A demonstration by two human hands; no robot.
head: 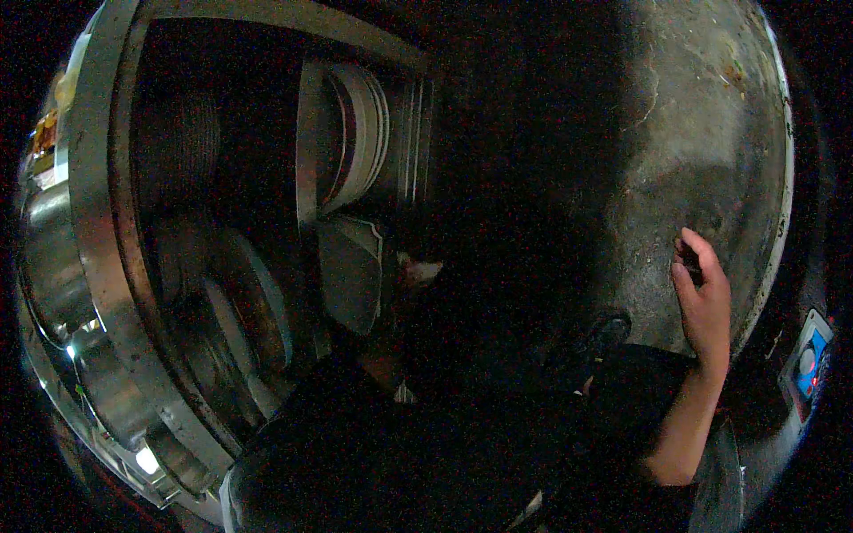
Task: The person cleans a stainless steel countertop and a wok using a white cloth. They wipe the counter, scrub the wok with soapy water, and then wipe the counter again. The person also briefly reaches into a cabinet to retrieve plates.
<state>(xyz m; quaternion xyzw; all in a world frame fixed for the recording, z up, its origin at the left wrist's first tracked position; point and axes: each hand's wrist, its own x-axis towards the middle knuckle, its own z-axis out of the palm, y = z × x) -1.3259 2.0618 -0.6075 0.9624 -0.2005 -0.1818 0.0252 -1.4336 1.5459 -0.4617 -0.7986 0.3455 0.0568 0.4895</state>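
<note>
My right hand (705,293) hangs over a worn concrete floor (686,113) on the right. Its fingers are loosely curled, with a gap between thumb and fingers, and nothing shows in its grasp. My left hand is out of view. Before me, under a metal counter (100,220), a stack of pale round items (366,133) stands on its side beside an upright panel (307,140). A grey, flat-sided object (350,273) sits just below the stack. Close to it is a small pale patch (423,272), too dark to identify.
Shiny metal vessels (50,230) line the counter's far left. Large curved objects (260,300) fill the dark space beneath it. A dark shoe (610,326) is on the floor near my right arm. At the right rim is a blue panel with a round knob (808,360).
</note>
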